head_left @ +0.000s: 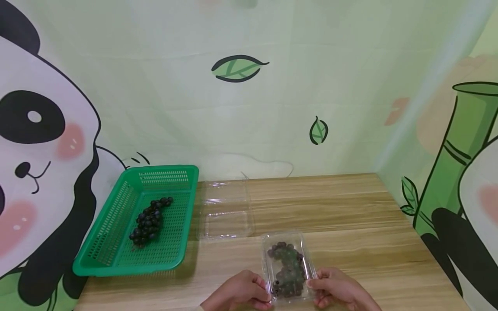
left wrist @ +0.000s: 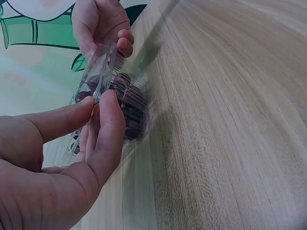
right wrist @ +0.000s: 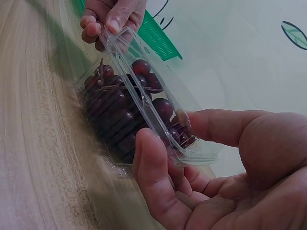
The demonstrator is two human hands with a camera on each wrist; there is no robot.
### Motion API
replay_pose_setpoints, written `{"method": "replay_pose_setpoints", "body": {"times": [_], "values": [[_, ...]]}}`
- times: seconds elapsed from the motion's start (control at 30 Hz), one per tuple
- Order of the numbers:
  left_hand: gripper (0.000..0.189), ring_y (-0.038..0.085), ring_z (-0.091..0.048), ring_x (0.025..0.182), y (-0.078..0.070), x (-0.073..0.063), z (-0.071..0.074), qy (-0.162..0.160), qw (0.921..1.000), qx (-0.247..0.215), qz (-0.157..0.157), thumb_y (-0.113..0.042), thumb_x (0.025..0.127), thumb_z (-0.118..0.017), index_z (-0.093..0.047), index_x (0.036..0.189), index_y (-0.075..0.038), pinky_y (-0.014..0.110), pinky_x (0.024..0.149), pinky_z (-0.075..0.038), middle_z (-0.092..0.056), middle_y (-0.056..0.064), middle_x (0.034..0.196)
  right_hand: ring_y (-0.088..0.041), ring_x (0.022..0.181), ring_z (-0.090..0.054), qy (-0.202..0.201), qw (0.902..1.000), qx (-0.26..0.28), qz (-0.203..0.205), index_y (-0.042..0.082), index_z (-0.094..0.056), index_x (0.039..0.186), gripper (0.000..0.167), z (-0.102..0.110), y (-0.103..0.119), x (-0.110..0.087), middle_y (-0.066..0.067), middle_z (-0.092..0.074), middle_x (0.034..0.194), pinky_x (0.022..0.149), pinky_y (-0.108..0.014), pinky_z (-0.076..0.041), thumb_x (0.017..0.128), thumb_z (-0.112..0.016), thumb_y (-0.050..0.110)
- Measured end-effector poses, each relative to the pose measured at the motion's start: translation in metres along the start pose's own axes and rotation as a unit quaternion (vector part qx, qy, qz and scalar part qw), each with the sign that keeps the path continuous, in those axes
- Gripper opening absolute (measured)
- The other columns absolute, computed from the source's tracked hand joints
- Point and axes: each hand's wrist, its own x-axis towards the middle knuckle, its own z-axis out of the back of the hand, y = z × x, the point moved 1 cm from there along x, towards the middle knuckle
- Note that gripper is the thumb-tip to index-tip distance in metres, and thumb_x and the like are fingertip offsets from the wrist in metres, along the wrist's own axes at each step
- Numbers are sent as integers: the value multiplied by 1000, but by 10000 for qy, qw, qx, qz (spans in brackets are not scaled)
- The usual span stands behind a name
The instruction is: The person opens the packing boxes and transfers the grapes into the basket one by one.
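A transparent plastic clamshell box [head_left: 266, 259], lid folded over, holds a bunch of dark grapes [head_left: 289, 274] near the front of the table. At its near left corner my left hand [head_left: 246, 288] pinches the rim between thumb and fingers. The right hand [head_left: 339, 286] grips the near right corner, its thumb along the lid's edge. In the right wrist view the box's rim [right wrist: 139, 96] runs from one hand to the other, with the grapes [right wrist: 115, 115] pressed against the ribbed wall. The left wrist view shows the left thumb and forefinger [left wrist: 109, 120] meeting at the seam.
A green slotted basket [head_left: 173, 242] stands at the left with another bunch of dark grapes [head_left: 148, 222] in it. To its right, an opened transparent clamshell box [head_left: 227, 224] lies towards the back of the wooden table [head_left: 330, 207]. A printed cloth [head_left: 284, 99] hangs behind.
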Motion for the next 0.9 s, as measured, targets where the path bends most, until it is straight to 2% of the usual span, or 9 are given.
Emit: {"method": "replay_pose_setpoints", "body": {"times": [0.37, 0.73, 0.9], "values": [[16, 15, -71, 69, 1, 0, 1, 80, 9995, -288, 99, 14, 88, -67, -61, 86, -1, 25, 66, -60, -69, 11, 73, -14, 64, -67, 12, 10000, 29, -57, 7, -55, 89, 17, -2, 2, 0, -6, -60, 73, 57, -21, -55, 101, -66, 13], [17, 17, -72, 71, 5, 0, -2, 47, 9993, -344, 168, 15, 89, -68, -60, 87, -1, 25, 67, -60, -72, 13, 76, -14, 64, -66, 18, 10000, -84, 3, 5, -57, 89, 16, 0, 1, 1, -5, -61, 74, 58, -21, -56, 101, -65, 13], [20, 15, -71, 69, 7, -2, -4, 20, 9992, -349, 169, 13, 88, -70, -61, 83, -4, 23, 67, -59, -72, 11, 76, -12, 62, -65, -59, 9998, -202, 1, 6, -59, 86, 17, 1, 2, 2, -5, -62, 72, 57, -20, -55, 101, -65, 12]]}}
